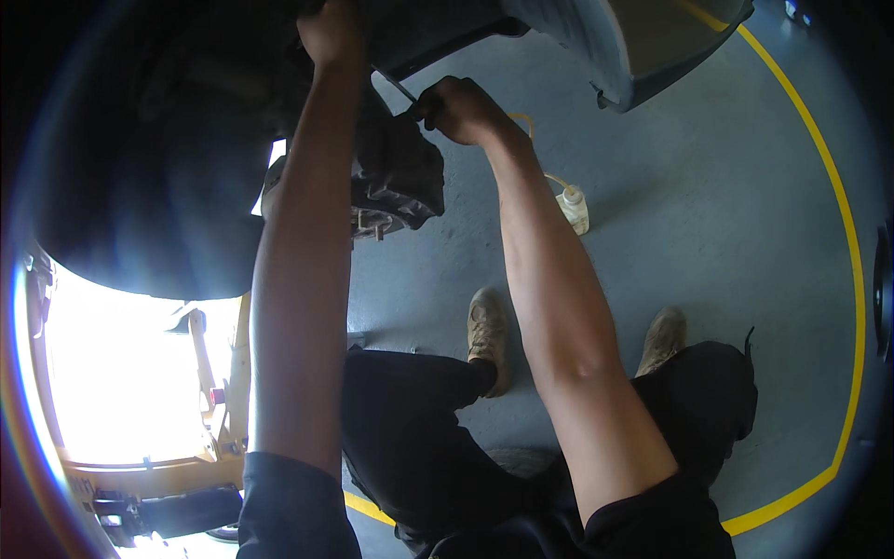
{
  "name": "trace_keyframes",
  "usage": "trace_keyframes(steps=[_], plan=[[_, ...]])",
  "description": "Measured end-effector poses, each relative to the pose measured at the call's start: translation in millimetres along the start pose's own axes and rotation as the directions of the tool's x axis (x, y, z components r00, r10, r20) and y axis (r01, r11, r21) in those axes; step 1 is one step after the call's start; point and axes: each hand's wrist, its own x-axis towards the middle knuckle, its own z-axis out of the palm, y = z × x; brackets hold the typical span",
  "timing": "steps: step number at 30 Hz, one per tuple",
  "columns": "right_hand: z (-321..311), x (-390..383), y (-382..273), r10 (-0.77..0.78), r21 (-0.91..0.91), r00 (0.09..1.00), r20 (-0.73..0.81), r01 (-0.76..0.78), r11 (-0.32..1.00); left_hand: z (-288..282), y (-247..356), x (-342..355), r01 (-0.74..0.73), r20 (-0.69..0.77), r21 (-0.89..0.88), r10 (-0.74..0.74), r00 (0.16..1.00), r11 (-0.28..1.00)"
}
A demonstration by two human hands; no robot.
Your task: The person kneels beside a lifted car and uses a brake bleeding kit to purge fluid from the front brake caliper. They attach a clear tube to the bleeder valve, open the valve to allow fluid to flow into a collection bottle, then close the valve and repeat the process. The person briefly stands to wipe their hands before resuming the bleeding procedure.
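Note:
My left hand (326, 37) reaches up into the dark wheel well at the top, its fingers hidden in shadow and by the frame edge. My right hand (461, 110) is closed on a slim metal tool (396, 86), apparently a wrench, beside a dark hub and brake assembly (400, 172). Threaded studs (372, 226) stick out below that assembly. A dark curved wheel-arch liner (158, 214) fills the upper left. Below and right of my right hand, a plastic bottle (575, 214) with a yellow hose stands on the floor, partly behind my forearm.
A dark body panel (652, 56) hangs at the top right. Yellow metal equipment (158, 456) stands at the lower left by a bright opening. Both my feet are on the grey floor (745, 233), inside a painted yellow line (849, 261).

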Motion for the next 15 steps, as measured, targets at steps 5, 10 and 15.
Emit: trace_keyframes(steps=[5,10,15], plan=[[-3,5,-8,0.098,-0.075,0.995,0.007,-0.097,0.993,33,-83,63,-0.403,0.030,0.758,0.590,0.807,0.513],[-1,4,-10,0.119,-0.141,0.993,-0.004,-0.118,0.983,54,-131,101,-0.379,0.346,0.913,0.204,0.916,0.152],[0,3,-14,0.138,-0.112,0.990,-0.001,-0.137,0.984,65,-127,96,-0.435,0.395,0.875,0.206,0.895,0.213]])
